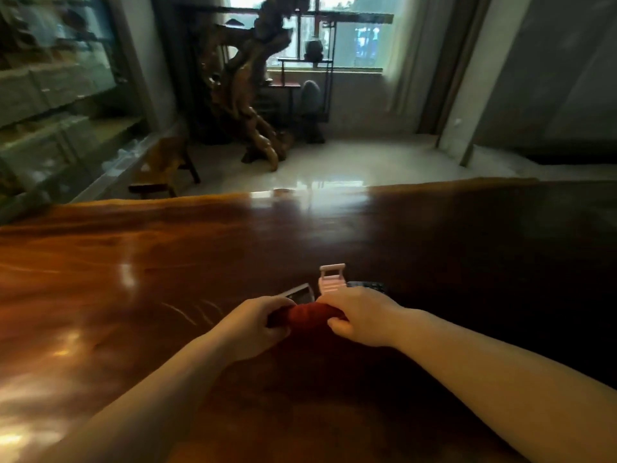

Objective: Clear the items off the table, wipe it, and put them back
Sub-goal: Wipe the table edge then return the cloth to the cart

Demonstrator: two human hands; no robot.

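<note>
A rolled red cloth [309, 315] lies low over the glossy wooden table [167, 262]. My left hand [257, 324] grips its left end and my right hand [357, 317] grips its right end. Just beyond the hands sits a small dark rectangular item [300, 292], a pink stand-like piece [330, 279] upright beside it, and a dark flat object [367, 285] to the right, partly hidden by my right hand.
The table's far edge [300, 192] runs across the middle of the view. Beyond it are a small wooden stool [163, 168], a gnarled wood sculpture [247, 95], a metal rack [310, 78] by the window, and glass cabinets [56, 95] on the left.
</note>
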